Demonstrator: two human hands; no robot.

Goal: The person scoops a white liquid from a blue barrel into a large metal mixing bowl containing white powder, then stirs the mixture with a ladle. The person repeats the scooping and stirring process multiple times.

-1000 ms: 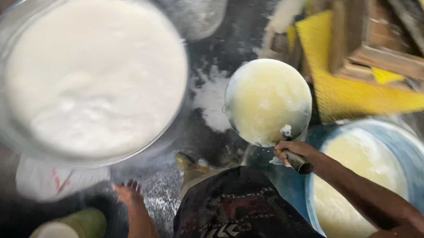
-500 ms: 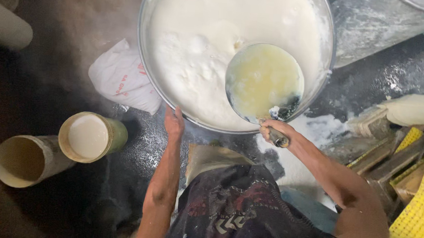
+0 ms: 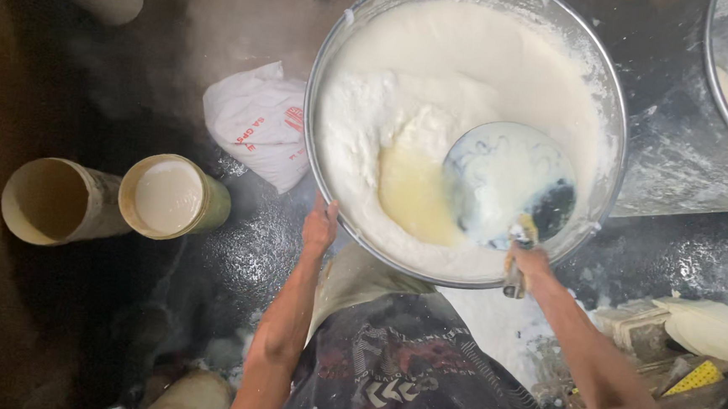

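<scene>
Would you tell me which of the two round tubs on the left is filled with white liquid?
The greenish tub nearer the big basin; the tub left of it looks empty.

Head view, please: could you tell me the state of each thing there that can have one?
Large round metal basin: nearly full of white foamy liquid.
Round metal ladle: tipped, yellowish liquid poured out.
Right hand: gripping the ladle's handle.
Left hand: resting on the basin's rim.
Upright tan tube: filled with white liquid.
Neighbouring tan tube: tilted, looks empty.
White sack: crumpled.
</scene>
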